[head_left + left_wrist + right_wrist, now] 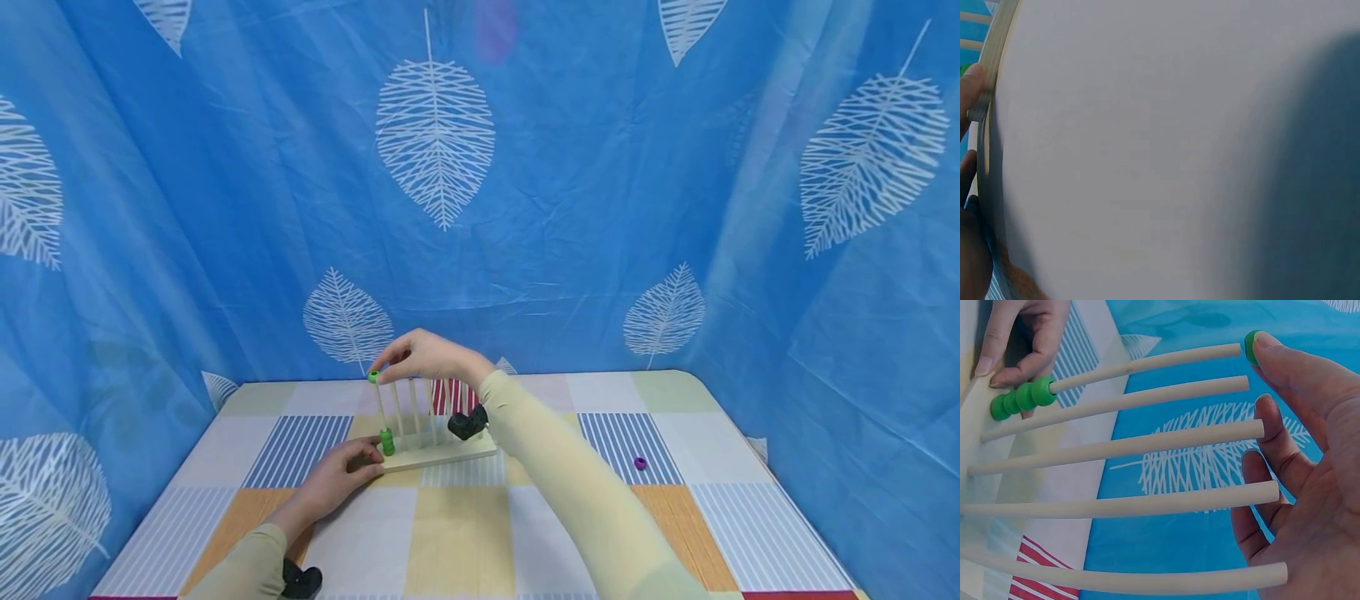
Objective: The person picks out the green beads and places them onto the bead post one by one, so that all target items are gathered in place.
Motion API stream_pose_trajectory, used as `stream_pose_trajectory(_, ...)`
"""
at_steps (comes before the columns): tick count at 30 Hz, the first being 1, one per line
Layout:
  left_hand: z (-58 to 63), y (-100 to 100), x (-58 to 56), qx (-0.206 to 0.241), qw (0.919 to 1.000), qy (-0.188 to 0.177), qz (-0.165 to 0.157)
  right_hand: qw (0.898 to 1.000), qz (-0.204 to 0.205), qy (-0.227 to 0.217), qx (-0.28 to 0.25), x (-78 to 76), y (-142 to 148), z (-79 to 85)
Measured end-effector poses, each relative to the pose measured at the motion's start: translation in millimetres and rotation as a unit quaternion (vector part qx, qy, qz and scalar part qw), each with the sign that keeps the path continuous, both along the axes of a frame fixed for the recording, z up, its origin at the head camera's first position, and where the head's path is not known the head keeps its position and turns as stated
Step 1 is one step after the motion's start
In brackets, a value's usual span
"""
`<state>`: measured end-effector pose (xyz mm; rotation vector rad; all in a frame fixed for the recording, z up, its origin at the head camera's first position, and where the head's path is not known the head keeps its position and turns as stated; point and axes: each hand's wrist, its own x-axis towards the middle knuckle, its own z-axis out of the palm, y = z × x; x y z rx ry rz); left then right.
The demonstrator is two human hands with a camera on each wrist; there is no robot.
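A pale wooden bead rack, its long base (446, 453) bearing several upright pegs, sits on the table. On its leftmost peg, several green beads (1025, 400) are stacked at the bottom. My right hand (433, 357) is above the rack, pinching one green bead (1249, 349) between thumb and finger, right at that peg's tip; its other fingers are spread near the neighbouring peg tips. With thumb and fingers, my left hand (341, 477) holds the left end of the base. The left wrist view catches only part of this hand at its left edge, the thumb (971, 87) against the wood.
A purple bead (640, 463) lies on the right side of the table. The tablecloth (461, 533) is patchwork with checks and stripes. A blue curtain (555, 208) with white leaf prints hangs behind and at both sides. Black wrist cameras (468, 422) are worn on both arms.
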<state>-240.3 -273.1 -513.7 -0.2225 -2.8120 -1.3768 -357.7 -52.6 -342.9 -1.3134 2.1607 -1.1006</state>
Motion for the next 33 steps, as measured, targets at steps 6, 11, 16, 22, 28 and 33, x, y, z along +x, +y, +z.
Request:
stream_pose_trajectory(6,0.6,1.0,1.1,0.001,1.0,0.0,0.001,1.0,0.001,0.002,0.01,0.3,-2.4,-1.3)
stream_pose_trajectory(11,0.5,0.6,0.3,0.001,1.0,0.0,0.001,1.0,0.0,0.004,0.012,0.1,-2.2,-1.6)
stream_pose_trajectory(16,-0.4,0.1,-0.1,-0.004,1.0,0.0,0.003,1.0,-0.002,-0.001,0.015,0.0,-1.7,-2.7)
stream_pose_trajectory(22,-1.0,0.5,0.7,-0.004,1.0,0.001,0.005,1.0,0.008,-0.015,0.012,1.1,-2.3,-3.5)
stream_pose_trajectory(28,-1.1,1.7,1.1,-0.003,1.0,0.004,0.004,1.0,0.004,-0.011,0.012,0.8,0.7,-3.3)
stream_pose_trajectory(33,-0.4,2.0,1.5,-0.005,1.0,0.004,0.007,1.0,0.0,-0.01,0.001,0.9,8.8,2.6)
